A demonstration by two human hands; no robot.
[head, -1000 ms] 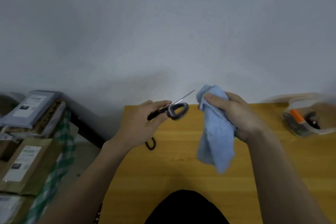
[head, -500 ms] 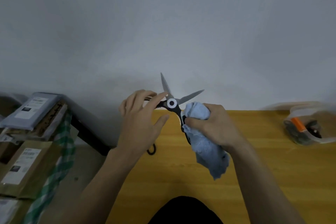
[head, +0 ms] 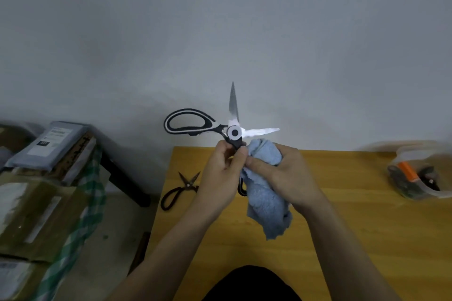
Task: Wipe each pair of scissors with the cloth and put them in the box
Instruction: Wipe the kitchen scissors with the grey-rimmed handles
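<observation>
Above the far edge of the wooden surface, the big kitchen scissors are spread wide. The left hand pinches them just below the pivot; the right hand grips the bunched blue cloth beside that pivot. To wipe well: draw the cloth outward from pivot to tip, along each blade's back, fingers off the edges. Small black scissors wait left of the pivot; the clear box sits well right.
</observation>
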